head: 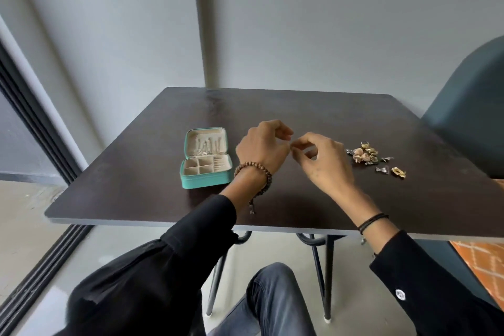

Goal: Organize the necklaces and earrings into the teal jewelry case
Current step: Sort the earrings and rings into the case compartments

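The open teal zip-round jewelry case (206, 172) lies left of the left hand (261, 148), its tray judged mostly unfilled. A heap of gold and silver jewelry pieces (365, 154) is left unsorted, right of the right hand (324, 163). Both hands' curled fingertips are brought together; whether anything is pinched cannot be told.

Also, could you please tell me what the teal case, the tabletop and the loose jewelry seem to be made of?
Teal case: probably faux leather, smooth and matte; the beige lining looks like soft velvet. Tabletop: dark wood or laminate, satin finish with a faint sheen. Loose jewelry: apparently metal, gold and silver tones that glint; too small to say more.
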Available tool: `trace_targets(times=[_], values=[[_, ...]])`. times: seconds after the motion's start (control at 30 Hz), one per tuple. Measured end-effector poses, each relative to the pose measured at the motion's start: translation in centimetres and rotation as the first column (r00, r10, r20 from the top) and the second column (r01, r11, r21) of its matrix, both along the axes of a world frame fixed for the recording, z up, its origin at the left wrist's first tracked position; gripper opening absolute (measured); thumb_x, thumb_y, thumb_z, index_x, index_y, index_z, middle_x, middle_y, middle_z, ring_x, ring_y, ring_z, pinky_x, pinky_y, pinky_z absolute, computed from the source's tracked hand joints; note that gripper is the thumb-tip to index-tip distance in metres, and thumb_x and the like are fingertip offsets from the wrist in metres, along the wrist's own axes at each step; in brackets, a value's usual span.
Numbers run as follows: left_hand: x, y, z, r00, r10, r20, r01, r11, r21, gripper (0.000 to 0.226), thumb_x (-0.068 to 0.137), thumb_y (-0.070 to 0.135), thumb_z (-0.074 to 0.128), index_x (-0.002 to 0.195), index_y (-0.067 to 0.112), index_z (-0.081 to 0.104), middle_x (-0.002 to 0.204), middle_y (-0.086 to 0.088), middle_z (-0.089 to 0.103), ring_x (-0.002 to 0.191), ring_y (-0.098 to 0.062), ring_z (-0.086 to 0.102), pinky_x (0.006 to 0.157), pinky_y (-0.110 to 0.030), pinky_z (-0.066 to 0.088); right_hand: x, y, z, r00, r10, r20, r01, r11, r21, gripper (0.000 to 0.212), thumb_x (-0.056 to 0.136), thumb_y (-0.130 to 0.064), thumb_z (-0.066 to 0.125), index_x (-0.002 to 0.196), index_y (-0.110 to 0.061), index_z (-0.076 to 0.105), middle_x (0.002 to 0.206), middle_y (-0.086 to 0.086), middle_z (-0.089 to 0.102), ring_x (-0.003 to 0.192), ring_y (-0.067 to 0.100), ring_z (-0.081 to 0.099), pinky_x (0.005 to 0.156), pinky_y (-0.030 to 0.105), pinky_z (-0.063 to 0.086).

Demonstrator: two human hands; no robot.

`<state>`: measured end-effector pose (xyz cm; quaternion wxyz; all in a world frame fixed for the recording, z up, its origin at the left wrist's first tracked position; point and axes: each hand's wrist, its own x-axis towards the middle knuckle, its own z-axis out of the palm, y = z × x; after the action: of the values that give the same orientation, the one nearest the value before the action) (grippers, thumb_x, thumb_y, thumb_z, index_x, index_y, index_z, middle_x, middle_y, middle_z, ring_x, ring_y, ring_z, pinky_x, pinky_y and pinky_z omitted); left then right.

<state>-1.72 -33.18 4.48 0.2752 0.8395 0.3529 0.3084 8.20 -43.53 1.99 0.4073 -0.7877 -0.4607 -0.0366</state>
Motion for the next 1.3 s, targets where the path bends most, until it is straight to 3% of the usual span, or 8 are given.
trace_targets(times=[0.23,0.37,0.5,0.63,0.77,1.03,1.17,1.3], values=[[5.6,-4.6,-3.0,0.964,-0.225,-0.145,0.23,0.973,0.021,0.021,0.092,0.04,0.056,0.109,0.038,0.069,0.105,0.012,0.072,0.1,-0.013,0.067,0.082,-0.032,0.054,5.1,-5.8,-1.9,0.985,-0.165,0.044,0.166,0.986,-0.02,0.007,0.088,-0.022,0.073,0.094,-0.02,0.075,0.09,-0.006,0.074,0.085,0.013,0.069,0.081,0.034,0.056],[8.1,-5.9,-4.5,0.883,-0.349,-0.315,0.406,0.904,0.135,0.04,0.093,0.026,0.053,0.131,0.037,0.058,0.135,0.007,0.059,0.125,-0.016,0.05,0.094,-0.037,0.048,7.4,-8.4,-3.2,0.958,-0.278,0.066,0.281,0.959,-0.033,0.011,0.087,-0.022,0.074,0.097,-0.017,0.075,0.111,-0.001,0.074,0.106,0.022,0.064,0.092,0.027,0.044],[10.4,-6.5,-5.3,0.815,-0.432,-0.386,0.526,0.831,0.18,0.053,0.096,0.024,0.05,0.147,0.033,0.043,0.158,0.009,0.035,0.142,-0.019,0.032,0.108,-0.042,0.035,9.5,-10.0,-4.3,0.927,-0.368,0.076,0.376,0.912,-0.165,0.03,0.089,-0.033,0.072,0.114,-0.016,0.071,0.128,0.004,0.066,0.126,0.025,0.056,0.103,0.036,0.038],[12.3,-7.0,-6.2,0.755,-0.45,-0.477,0.594,0.777,0.207,0.055,0.1,0.032,0.046,0.152,0.036,0.032,0.164,0.01,0.02,0.15,-0.016,0.019,0.112,-0.042,0.028,10.6,-10.4,-4.8,0.919,-0.394,0.032,0.377,0.849,-0.371,0.058,0.097,-0.047,0.06,0.146,-0.019,0.05,0.162,0.004,0.035,0.152,0.025,0.025,0.117,0.045,0.023],[13.6,-6.7,-6.9,0.744,-0.445,-0.499,0.6,0.774,0.203,0.05,0.103,0.037,0.037,0.153,0.036,0.03,0.165,0.011,0.017,0.152,-0.015,0.013,0.115,-0.04,0.023,10.9,-10.0,-4.9,0.934,-0.355,0.03,0.336,0.851,-0.404,0.057,0.102,-0.041,0.051,0.153,-0.018,0.04,0.165,0.004,0.028,0.155,0.023,0.019,0.12,0.043,0.018],[13.2,-4.5,-7.7,0.808,-0.378,-0.452,0.507,0.836,0.208,0.047,0.104,0.041,0.036,0.15,0.031,0.037,0.165,0.008,0.018,0.152,-0.014,0.015,0.116,-0.04,0.02,10.6,-9.4,-4.7,0.985,-0.17,-0.024,0.156,0.944,-0.292,0.047,0.1,-0.029,0.058,0.145,-0.017,0.053,0.156,0.0,0.045,0.148,0.016,0.035,0.121,0.033,0.025],[12.9,-3.7,-7.9,0.831,-0.363,-0.421,0.479,0.852,0.211,0.049,0.104,0.042,0.037,0.151,0.028,0.036,0.165,0.004,0.017,0.151,-0.015,0.017,0.117,-0.037,0.019,11.1,-8.9,-4.9,0.985,-0.175,-0.001,0.172,0.972,-0.161,0.037,0.097,-0.027,0.062,0.133,-0.017,0.063,0.149,-0.001,0.053,0.142,0.016,0.043,0.113,0.024,0.026],[13.2,-3.2,-8.5,0.847,-0.354,-0.397,0.457,0.866,0.203,0.052,0.104,0.045,0.036,0.152,0.026,0.034,0.165,0.004,0.02,0.15,-0.015,0.022,0.117,-0.035,0.017,12.8,-8.5,-5.1,0.966,-0.256,0.044,0.259,0.948,-0.183,0.04,0.097,-0.033,0.061,0.135,-0.019,0.061,0.158,0.001,0.042,0.152,0.016,0.026,0.119,0.037,0.018]])
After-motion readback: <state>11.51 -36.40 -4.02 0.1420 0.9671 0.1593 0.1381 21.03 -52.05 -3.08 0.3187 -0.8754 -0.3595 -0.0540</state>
